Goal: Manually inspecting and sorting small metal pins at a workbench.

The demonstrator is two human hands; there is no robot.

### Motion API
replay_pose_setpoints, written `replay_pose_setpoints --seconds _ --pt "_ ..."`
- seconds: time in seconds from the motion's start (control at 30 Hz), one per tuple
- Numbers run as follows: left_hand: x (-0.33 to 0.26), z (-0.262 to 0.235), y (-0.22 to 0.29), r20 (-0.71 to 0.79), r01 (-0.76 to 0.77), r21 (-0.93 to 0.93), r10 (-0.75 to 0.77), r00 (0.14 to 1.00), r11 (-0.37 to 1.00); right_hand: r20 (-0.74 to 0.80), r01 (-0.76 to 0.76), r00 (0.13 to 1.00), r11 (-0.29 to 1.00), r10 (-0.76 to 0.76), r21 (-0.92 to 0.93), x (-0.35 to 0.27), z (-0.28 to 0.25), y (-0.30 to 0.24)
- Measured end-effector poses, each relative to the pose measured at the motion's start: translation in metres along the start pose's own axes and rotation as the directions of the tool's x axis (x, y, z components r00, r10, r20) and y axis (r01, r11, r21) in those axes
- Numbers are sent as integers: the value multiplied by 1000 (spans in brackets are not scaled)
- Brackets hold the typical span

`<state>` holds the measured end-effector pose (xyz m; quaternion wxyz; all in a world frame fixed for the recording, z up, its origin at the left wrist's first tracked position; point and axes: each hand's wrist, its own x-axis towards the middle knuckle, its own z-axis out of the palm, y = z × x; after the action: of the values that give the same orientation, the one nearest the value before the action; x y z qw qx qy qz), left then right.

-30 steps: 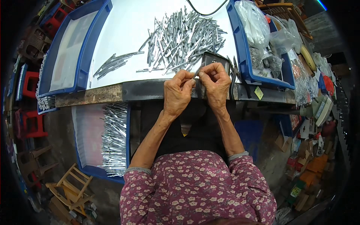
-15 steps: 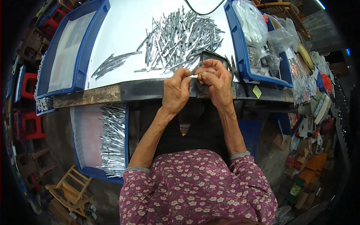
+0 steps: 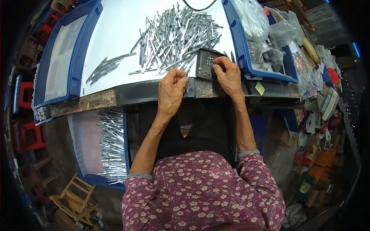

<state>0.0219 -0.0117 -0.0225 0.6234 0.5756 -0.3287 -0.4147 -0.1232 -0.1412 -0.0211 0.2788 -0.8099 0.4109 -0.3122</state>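
My left hand (image 3: pixel 170 92) is closed in a pinch at the table's front edge. A slim metal piece (image 3: pixel 187 71) shows at its fingertips, partly hidden by them. My right hand (image 3: pixel 229 79) reaches over the right side of a small dark tray (image 3: pixel 204 74), thumb and forefinger curled close together. What they hold, if anything, is too small to make out. Several tiny shiny metal parts (image 3: pixel 209 61) lie in that tray. Behind both hands spreads a large heap of thin grey metal pieces (image 3: pixel 179 36), and a smaller bunch of them (image 3: pixel 107 69) lies to the left.
A blue tray (image 3: pixel 75 77) with a pale lining stands on the left of the white tabletop (image 3: pixel 115 34). Another blue bin (image 3: pixel 243 57) at right holds plastic bags. Below the table, a blue crate (image 3: pixel 92 178) contains many metal pieces (image 3: pixel 113 150). Pliers-like handles (image 3: pixel 232 57) lie near my right hand.
My hands were together at the fingertips; now they are apart. The left has shifted left, and the right is over the small tray, whose metal parts are now visible.
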Motion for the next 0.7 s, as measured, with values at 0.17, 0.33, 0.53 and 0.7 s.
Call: replay_pose_setpoints --seconds 0.17,0.33,0.53,0.7 --pt "-1 3 0 -43 -5 37 7 999 999 -17 156 987 970 -162 -188 6 10 4" --pt "-3 3 -1 -19 -78 128 81 997 989 -44 243 964 937 -262 -250 9 17 5" --pt "-3 2 -1 -3 -78 91 79 997 993 105 348 937 859 -334 -375 18 15 1" --pt "-5 -1 1 -11 -63 5 63 998 998 201 347 935 874 -293 -339 19 7 -2"
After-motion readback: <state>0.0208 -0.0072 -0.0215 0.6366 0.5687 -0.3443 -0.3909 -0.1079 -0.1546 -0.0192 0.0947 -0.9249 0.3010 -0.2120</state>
